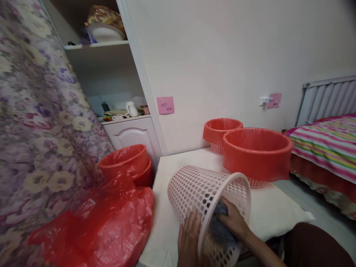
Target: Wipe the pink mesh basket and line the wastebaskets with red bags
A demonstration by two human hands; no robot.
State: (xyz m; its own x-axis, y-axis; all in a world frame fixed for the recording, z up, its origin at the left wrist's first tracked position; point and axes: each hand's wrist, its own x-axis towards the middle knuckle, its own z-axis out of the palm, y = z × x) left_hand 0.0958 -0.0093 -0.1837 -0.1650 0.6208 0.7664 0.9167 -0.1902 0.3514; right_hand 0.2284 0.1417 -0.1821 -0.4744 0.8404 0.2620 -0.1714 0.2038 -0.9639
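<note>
A pale pink plastic wastebasket [191, 185] with a perforated wall is tipped over on the white-covered surface, its mouth towards me and to the right. My left hand [190, 233] holds it from outside near the rim, fingers laid along the holes. Through the mouth reaches my right hand [235, 221], closed on a dark grey crumpled cloth [221, 226] inside the basket. Part of that cloth shows through the holes; whether it is a rag or a garment I cannot tell.
Red-lined baskets [257, 161] [222, 128] stand at the back right. More red-lined baskets [124, 159] and a loose red plastic bag [111, 226] are on the left, by a flowered curtain [41, 148]. A cupboard [133, 141] and a striped bed [328, 144] flank the white-covered table [167, 163].
</note>
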